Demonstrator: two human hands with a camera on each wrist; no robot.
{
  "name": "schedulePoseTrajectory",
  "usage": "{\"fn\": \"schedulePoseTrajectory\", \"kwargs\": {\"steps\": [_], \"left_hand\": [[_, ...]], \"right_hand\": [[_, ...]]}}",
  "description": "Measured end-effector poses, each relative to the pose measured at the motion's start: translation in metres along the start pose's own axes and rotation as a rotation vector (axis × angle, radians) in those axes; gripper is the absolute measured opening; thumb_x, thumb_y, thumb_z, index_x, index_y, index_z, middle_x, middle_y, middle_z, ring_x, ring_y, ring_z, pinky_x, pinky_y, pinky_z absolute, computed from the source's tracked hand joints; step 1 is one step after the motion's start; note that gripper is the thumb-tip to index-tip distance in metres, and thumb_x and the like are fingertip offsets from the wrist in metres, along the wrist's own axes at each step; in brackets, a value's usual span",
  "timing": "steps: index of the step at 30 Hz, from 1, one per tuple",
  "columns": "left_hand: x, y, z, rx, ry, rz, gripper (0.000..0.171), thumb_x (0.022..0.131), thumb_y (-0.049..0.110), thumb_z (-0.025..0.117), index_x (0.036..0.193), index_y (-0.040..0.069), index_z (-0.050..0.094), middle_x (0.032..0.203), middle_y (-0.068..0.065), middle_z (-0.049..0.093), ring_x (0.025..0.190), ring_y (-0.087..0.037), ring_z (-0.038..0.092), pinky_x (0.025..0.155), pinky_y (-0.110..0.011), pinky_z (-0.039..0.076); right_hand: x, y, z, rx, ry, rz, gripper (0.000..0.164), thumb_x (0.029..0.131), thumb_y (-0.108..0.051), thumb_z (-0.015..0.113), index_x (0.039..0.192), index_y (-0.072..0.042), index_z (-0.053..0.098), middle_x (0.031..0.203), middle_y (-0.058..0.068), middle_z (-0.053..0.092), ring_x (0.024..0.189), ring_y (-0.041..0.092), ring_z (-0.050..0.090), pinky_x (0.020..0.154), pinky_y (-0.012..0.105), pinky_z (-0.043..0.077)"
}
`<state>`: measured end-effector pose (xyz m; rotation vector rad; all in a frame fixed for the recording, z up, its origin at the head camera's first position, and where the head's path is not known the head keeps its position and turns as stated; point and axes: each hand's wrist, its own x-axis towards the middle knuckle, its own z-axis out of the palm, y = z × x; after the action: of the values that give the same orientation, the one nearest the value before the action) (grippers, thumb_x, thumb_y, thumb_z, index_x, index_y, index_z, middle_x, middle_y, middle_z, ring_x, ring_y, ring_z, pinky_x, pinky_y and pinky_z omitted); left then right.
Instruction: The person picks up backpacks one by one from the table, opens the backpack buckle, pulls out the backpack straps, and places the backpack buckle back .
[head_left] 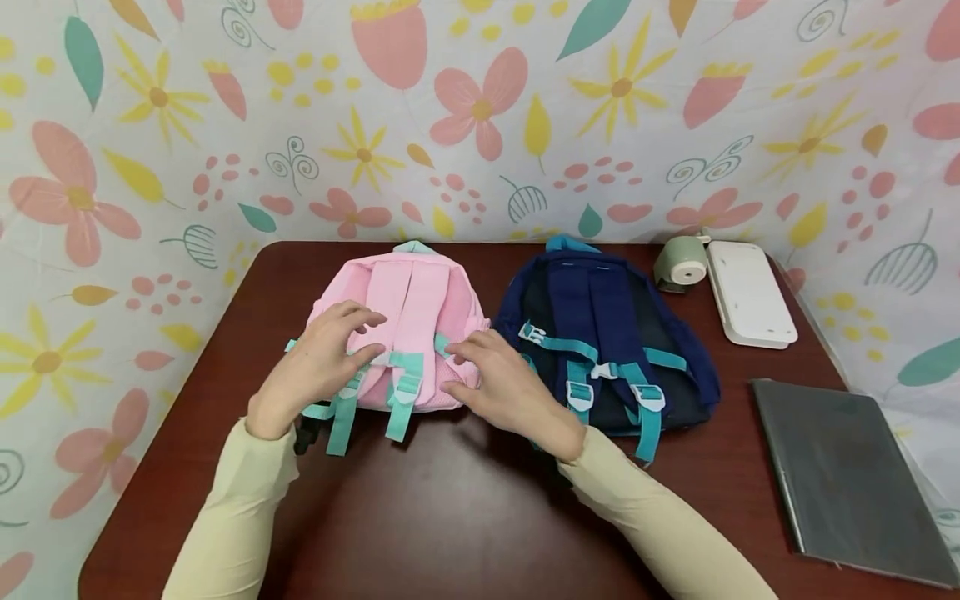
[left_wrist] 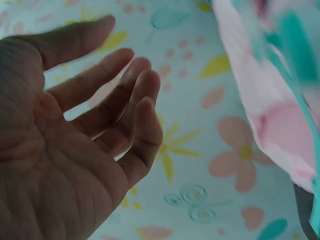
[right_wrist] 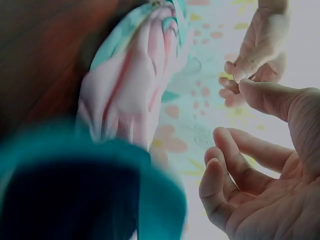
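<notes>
A pink backpack [head_left: 442,292] lies on the table with its shoulder straps up and mint webbing hanging off its near end. Over its left side hovers my left hand [head_left: 322,350], fingers loosely bent and nothing in them; the left wrist view shows the bare palm [left_wrist: 65,145] apart from the pink fabric [left_wrist: 260,95]. My right hand [head_left: 506,379] is above the backpack's right edge, its fingers [right_wrist: 235,165] relaxed and holding nothing. Just right of it lies a navy backpack [head_left: 615,317], straps up, with teal webbing and white buckles.
A dark grey flat folder [head_left: 855,475] lies at the table's right edge. Behind it are a white case [head_left: 750,292] and a green and cream small device [head_left: 681,260]. A flower-patterned cloth [head_left: 480,150] hangs behind the dark red-brown table [head_left: 435,517].
</notes>
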<state>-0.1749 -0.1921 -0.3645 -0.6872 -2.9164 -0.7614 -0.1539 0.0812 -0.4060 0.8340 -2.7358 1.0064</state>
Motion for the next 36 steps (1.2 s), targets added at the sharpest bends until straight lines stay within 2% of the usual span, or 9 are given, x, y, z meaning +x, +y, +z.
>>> {"fn": "schedulePoseTrajectory", "kwargs": {"steps": [5, 9, 13, 18, 24, 30, 36], "left_hand": [[-0.004, -0.022, -0.002, 0.028, -0.109, -0.061, 0.04, 0.098, 0.009, 0.08, 0.135, -0.004, 0.071, 0.133, -0.021, 0.07, 0.122, -0.04, 0.066, 0.101, -0.058, 0.057], [0.001, -0.033, 0.003, 0.044, -0.169, -0.05, 0.042, 0.096, 0.009, 0.083, 0.133, -0.005, 0.072, 0.131, -0.023, 0.07, 0.122, -0.043, 0.064, 0.104, -0.058, 0.056], [0.007, -0.04, 0.009, 0.054, -0.197, -0.031, 0.039, 0.093, 0.007, 0.084, 0.129, -0.006, 0.074, 0.125, -0.022, 0.073, 0.119, -0.042, 0.066, 0.105, -0.057, 0.056], [0.009, -0.043, 0.013, 0.062, -0.185, -0.012, 0.035, 0.093, 0.005, 0.084, 0.125, -0.007, 0.075, 0.119, -0.021, 0.075, 0.116, -0.04, 0.067, 0.104, -0.056, 0.056], [0.01, -0.046, 0.019, 0.054, -0.158, 0.022, 0.027, 0.095, 0.001, 0.081, 0.121, -0.007, 0.077, 0.114, -0.02, 0.075, 0.111, -0.039, 0.068, 0.101, -0.055, 0.057], [0.008, -0.049, 0.023, 0.045, -0.132, 0.021, 0.019, 0.097, 0.0, 0.079, 0.115, -0.005, 0.077, 0.11, -0.019, 0.074, 0.109, -0.038, 0.066, 0.1, -0.054, 0.056], [0.004, -0.05, 0.024, 0.029, -0.13, 0.002, 0.02, 0.097, -0.001, 0.079, 0.116, -0.005, 0.077, 0.113, -0.02, 0.073, 0.111, -0.038, 0.065, 0.1, -0.054, 0.056]], "right_hand": [[0.025, -0.01, 0.019, 0.005, -0.086, 0.019, 0.045, 0.096, -0.025, 0.085, 0.133, -0.002, 0.075, 0.119, 0.015, 0.074, 0.118, 0.031, 0.064, 0.099, 0.044, 0.059], [0.045, -0.013, 0.032, -0.004, -0.127, 0.044, 0.044, 0.097, -0.026, 0.084, 0.132, -0.001, 0.075, 0.122, 0.015, 0.075, 0.121, 0.031, 0.063, 0.104, 0.043, 0.058], [0.062, -0.015, 0.047, -0.02, -0.142, 0.057, 0.042, 0.096, -0.026, 0.085, 0.13, -0.002, 0.077, 0.121, 0.015, 0.074, 0.117, 0.031, 0.062, 0.102, 0.043, 0.056], [0.076, -0.02, 0.063, -0.078, -0.154, 0.067, 0.041, 0.098, -0.028, 0.084, 0.131, -0.004, 0.077, 0.123, 0.013, 0.073, 0.117, 0.031, 0.062, 0.102, 0.043, 0.054], [0.084, -0.021, 0.07, -0.105, -0.183, 0.087, 0.037, 0.099, -0.027, 0.082, 0.129, -0.005, 0.079, 0.124, 0.012, 0.075, 0.116, 0.032, 0.063, 0.1, 0.041, 0.055], [0.085, -0.018, 0.073, -0.099, -0.178, 0.068, 0.031, 0.099, -0.026, 0.082, 0.124, -0.007, 0.081, 0.121, 0.011, 0.075, 0.114, 0.031, 0.062, 0.099, 0.041, 0.054], [0.087, -0.014, 0.077, -0.077, -0.162, 0.03, 0.03, 0.098, -0.026, 0.083, 0.12, -0.007, 0.082, 0.117, 0.01, 0.076, 0.111, 0.029, 0.063, 0.096, 0.04, 0.054]]}}
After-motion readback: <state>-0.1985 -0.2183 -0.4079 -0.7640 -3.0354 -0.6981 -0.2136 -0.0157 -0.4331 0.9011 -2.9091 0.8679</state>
